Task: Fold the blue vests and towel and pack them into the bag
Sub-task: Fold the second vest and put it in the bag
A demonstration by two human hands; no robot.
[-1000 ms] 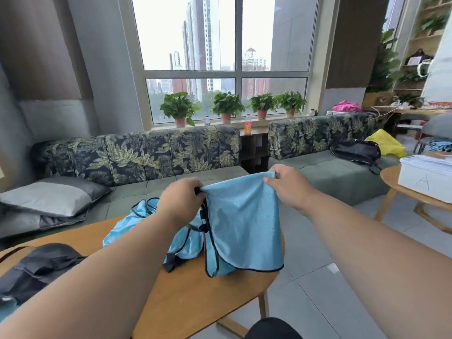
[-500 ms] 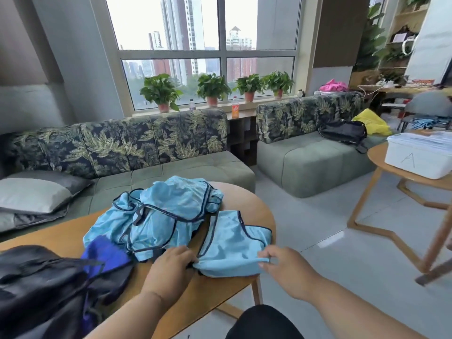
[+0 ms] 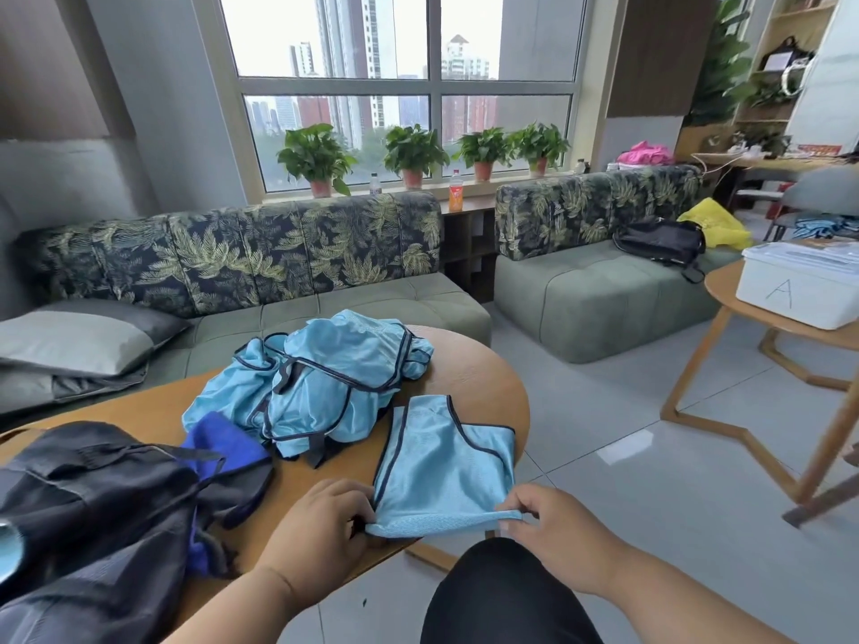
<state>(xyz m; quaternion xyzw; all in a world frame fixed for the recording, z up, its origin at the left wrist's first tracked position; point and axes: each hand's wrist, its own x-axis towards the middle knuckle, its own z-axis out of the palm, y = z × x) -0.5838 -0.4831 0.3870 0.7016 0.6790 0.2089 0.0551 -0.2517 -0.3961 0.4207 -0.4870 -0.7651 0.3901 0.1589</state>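
A light-blue vest (image 3: 444, 467) with dark trim lies flat on the near right part of the wooden table (image 3: 483, 378). My left hand (image 3: 320, 532) pinches its near left corner and my right hand (image 3: 553, 527) pinches its near right corner, at the table's edge. Behind it sits a crumpled heap of more light-blue vests (image 3: 325, 383). A dark-blue towel (image 3: 223, 446) lies left of the heap, partly under the black bag (image 3: 93, 513), which slumps at the table's near left.
A leaf-patterned green sofa (image 3: 297, 290) runs behind the table, with a grey pillow (image 3: 74, 337) on it. To the right stands a second wooden table (image 3: 743, 313) bearing a white box marked A (image 3: 799, 285). Grey tiled floor lies between the tables.
A second ago both hands held the vest up in the air. They brought it down and laid it flat on the table, still gripping the near corners; the view tilted down.
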